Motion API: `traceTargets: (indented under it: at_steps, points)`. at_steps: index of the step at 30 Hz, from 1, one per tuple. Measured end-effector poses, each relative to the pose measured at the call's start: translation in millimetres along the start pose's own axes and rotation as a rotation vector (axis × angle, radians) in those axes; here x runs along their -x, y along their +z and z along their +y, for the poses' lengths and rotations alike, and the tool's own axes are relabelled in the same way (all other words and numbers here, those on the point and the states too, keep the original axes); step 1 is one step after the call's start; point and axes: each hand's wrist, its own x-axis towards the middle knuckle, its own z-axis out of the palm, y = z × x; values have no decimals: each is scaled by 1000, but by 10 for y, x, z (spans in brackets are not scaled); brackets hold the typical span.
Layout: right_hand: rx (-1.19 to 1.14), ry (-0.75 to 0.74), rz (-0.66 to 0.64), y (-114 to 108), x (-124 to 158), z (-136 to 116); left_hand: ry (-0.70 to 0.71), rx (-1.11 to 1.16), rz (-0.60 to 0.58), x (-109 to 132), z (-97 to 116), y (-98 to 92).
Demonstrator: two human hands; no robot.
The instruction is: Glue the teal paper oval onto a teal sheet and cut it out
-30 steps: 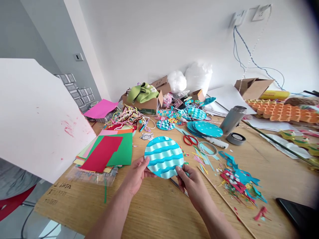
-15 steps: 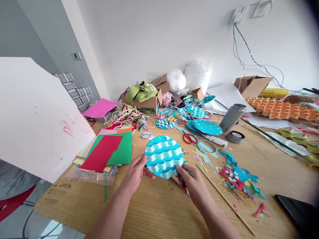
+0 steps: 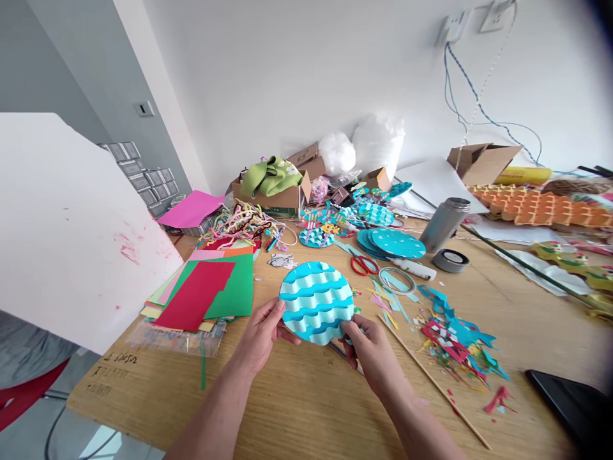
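Between my two hands I see a round blue paper disc (image 3: 316, 301) with several pale wavy paper strips across its face, held up off the table and tilted toward me. My left hand (image 3: 265, 329) grips its left edge, thumb in front and fingers behind. At the lower right edge, my right hand (image 3: 364, 342) pinches the disc between thumb and fingers. A thin dark stick-like thing (image 3: 339, 350) lies partly hidden beneath the right hand. Beyond the disc are red-handled scissors (image 3: 364, 265) and a roll of tape (image 3: 397, 281).
Coloured paper sheets (image 3: 230, 287) lie left. Blue discs (image 3: 397, 243), a glue bottle (image 3: 416, 269) and a grey flask (image 3: 445, 225) stand or lie behind. Paper scraps (image 3: 454, 338), a wooden stick (image 3: 431, 377) and a black phone-like device (image 3: 565, 409) are right.
Both hands still hold the disc, which sits almost where it was. The view has shifted very slightly; nothing was let go or taken up.
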Motion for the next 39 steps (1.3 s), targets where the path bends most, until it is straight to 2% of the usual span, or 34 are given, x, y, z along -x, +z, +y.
traceTargets:
  at_steps: [9,27,39]
  points:
    - [-77,-10,-32,11,31,-40,19,16,30,-32,-9,-2]
    - [25,78,-120,33,29,-72,23,-51,67,-59,-72,-29]
    - [97,70,-155,3,16,-21,49,-146,50,-43,-84,-27]
